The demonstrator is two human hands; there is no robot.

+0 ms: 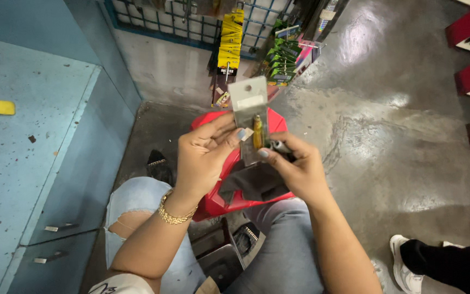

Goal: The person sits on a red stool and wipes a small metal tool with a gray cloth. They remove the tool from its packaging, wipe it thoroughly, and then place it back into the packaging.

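Now your left hand (205,155) and right hand (295,169) both pinch the small clear packet (251,117), holding it up close so you can see the gold piece (258,132) inside.

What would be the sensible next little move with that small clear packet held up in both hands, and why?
Probably to pinch the packet's lower edge and pull it open. The left hand grips the clear plastic packet at its side, the right hand pinches it lower down, and the brass-coloured part sits sealed inside. The right hand also holds a small dark cylinder, so its grip is limited.
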